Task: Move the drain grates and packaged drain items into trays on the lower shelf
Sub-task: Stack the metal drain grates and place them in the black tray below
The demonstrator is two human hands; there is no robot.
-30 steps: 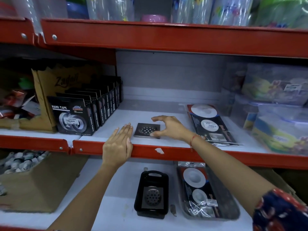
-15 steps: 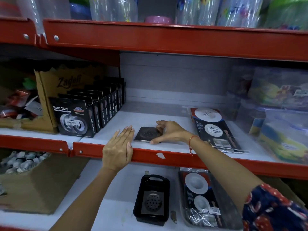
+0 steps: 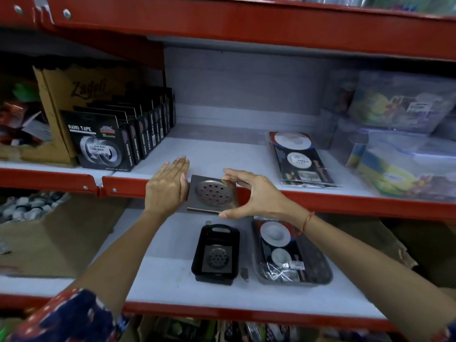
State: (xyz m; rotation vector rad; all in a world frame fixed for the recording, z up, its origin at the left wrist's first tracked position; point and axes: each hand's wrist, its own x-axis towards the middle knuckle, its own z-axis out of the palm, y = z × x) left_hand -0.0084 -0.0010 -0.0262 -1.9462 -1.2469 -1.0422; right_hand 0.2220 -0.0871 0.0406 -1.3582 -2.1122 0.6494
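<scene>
**Grate held at the shelf edge**

The right hand [image 3: 256, 193] pinches a square grate [image 3: 212, 193] between thumb below and fingers on its top corner, in front of the red lip of the upper shelf [image 3: 222, 154]. The left hand [image 3: 167, 186] lies flat, fingers straight and together, its edge against the grate's left side; it grips nothing. The shelf front is hidden behind both.

Two grates show: the held one and one in the black tray [image 3: 197, 255] on the lower shelf. The packets [image 3: 301, 161] are stacked (number unclear); more packets [image 3: 278, 245] fill the grey tray [image 3: 320, 265] beside the black one. Bins at the right are blurred.
</scene>
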